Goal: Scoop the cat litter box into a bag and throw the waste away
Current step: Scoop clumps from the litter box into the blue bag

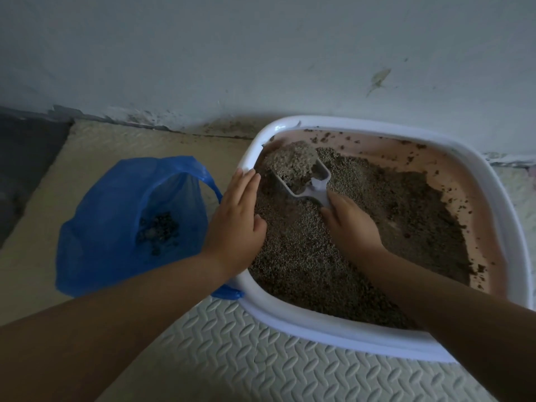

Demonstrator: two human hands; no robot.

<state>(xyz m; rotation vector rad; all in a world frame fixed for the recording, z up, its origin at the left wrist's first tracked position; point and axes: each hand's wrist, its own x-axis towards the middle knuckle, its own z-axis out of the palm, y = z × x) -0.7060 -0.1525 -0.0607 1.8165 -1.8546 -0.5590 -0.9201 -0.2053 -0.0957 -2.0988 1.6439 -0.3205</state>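
Note:
A white-rimmed litter box point(406, 340) with pink inner walls sits on the floor against the wall, holding grey-brown litter point(377, 216). My right hand point(352, 226) grips the handle of a white scoop point(314, 188), which is heaped with litter near the box's far left corner. My left hand point(235, 221) rests with straight fingers on the box's left rim. To the left of the box stands an open blue plastic bag point(116, 227) with dark clumps at its bottom.
The floor is covered by cream foam mats point(232, 358) with a raised pattern. A pale stained wall point(261, 53) rises right behind the box. Spilled litter grains lie along the wall's base, and a dark floor strip point(26, 158) lies at far left.

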